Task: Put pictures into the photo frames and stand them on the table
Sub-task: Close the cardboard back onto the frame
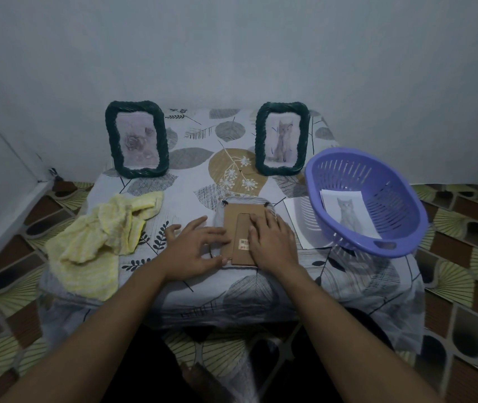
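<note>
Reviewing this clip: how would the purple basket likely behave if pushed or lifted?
The purple basket looks like thin slotted plastic, so probably light and fairly stiff. Its rounded underside suggests it may rock or slide easily. The loose cat print inside would likely shift.

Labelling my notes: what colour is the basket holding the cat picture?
The basket is purple; head view shows it best.
</note>
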{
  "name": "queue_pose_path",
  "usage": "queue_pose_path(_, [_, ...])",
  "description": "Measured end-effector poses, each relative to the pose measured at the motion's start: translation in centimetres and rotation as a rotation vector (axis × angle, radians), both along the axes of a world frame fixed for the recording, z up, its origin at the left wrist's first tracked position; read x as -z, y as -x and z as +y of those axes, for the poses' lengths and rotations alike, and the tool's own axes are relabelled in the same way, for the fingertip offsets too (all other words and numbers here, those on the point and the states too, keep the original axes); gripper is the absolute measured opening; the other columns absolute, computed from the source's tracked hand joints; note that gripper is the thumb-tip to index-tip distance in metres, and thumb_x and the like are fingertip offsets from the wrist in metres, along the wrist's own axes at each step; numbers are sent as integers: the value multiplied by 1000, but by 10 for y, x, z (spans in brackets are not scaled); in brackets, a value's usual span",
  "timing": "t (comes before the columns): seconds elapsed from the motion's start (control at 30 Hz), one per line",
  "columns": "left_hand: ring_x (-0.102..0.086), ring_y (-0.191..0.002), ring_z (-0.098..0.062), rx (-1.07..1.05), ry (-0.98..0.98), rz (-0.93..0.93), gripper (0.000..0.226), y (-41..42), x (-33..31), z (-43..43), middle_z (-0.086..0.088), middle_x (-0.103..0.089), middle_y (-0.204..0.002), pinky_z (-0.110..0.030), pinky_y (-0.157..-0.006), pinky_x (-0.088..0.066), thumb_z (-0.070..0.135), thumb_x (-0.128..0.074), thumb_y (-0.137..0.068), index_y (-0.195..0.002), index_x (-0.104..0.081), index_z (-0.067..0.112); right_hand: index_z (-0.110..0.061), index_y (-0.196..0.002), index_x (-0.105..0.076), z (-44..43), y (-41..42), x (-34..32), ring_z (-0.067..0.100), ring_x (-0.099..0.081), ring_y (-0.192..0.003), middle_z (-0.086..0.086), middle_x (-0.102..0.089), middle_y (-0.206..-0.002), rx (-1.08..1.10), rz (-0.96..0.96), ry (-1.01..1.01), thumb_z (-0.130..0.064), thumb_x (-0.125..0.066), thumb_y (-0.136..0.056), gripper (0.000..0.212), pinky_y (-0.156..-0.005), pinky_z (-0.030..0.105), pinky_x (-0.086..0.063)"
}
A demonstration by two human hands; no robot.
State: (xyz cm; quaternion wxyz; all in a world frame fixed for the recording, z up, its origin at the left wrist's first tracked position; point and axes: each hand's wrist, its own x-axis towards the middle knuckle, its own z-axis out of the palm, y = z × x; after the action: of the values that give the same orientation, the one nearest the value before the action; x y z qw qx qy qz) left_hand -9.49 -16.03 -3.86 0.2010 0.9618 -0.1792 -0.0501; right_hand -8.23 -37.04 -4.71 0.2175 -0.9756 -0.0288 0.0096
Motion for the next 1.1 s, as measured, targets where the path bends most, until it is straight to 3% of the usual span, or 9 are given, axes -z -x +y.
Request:
queue_pose_path(0.2, [-25,-144,-5,93,-141,-39,50,-1,-14,-3,26,-52,-138,-45,-110,-7,70,-55,-84,-125,-63,41,-30,-151,-34,1,0,0,24,-13,-152,5,-16,-166,-2,11,-5,-39,-26,-107,46,-122,39,-4])
queue_pose_path(0.3, [-28,-141,-3,139,-205,-82,37,1,-17,-9,21,-56,-133,-40,-106,-4,57,-55,-93,-122,-62,35,-30,-150,-34,0,0,0,25,-14,-152,5,-16,-166,-7,10,-2,-39,-26,-107,46,-122,41,-5])
queue_pose_path(0.43, [-34,-136,-4,139,-246,-144,32,2,-17,-12,17,-58,-123,-42,-101,-8,56,-52,-94,-115,-63,34,-29,-152,-33,0,0,-2,25,-13,-152,5,-16,-166,-10,17,-3,-40,-26,-107,47,-122,40,-4])
queue_pose_path(0.63, [-38,-130,-10,-33,-54,-149,43,9,-2,-13,21,-61,-115,-43,-97,-14,61,-44,-86,-111,-67,36,-30,-151,-33,1,1,-2,25,-13,-152,5,-16,-166,-4,15,-2,-39,-26,-107,46,-122,40,-5])
queue_pose_path(0.77, [-40,-125,-8,-121,19,-114,30,10,3,-17,25,-60,-116,-43,-100,-17,58,-52,-89,-106,-68,40,-29,-152,-32,1,1,-2,25,-13,-152,5,-16,-166,-9,11,-5,-39,-26,-107,47,-122,40,-5])
queue_pose_path(0.87, [-45,-123,-11,-172,279,-16,27,4,7,-11,24,-62,-113,-52,-106,-27,67,-41,-85,-95,-62,53,-29,-152,-33,0,0,-1,25,-13,-152,6,-16,-166,-9,12,-5,-39,-26,-107,47,-122,40,-5])
queue_pose_path(0.93, [-41,-131,-17,-231,360,-48,35,1,13,-10,15,-58,-128,-57,-109,-26,67,-32,-88,-111,-55,55,-29,-151,-34,0,0,-1,26,-14,-152,6,-17,-166,-13,14,-7,-40,-26,-107,46,-122,40,-5])
queue_pose_path(1.03, [-21,-147,-21,-295,158,-41,70,4,13,-22,2,-36,-156,-46,-115,-11,63,-21,-90,-149,-36,29,-30,-151,-33,0,0,-1,26,-13,-152,6,-16,-166,-10,18,-9,-40,-26,-107,46,-122,40,-5])
queue_pose_path(1.1, [-15,-150,-21,-309,49,-44,79,4,16,-28,-1,-28,-161,-46,-116,-9,67,-19,-93,-155,-24,19,-31,-152,-32,1,1,-2,25,-12,-152,5,-15,-166,-8,22,-9,-40,-25,-107,47,-122,40,-4])
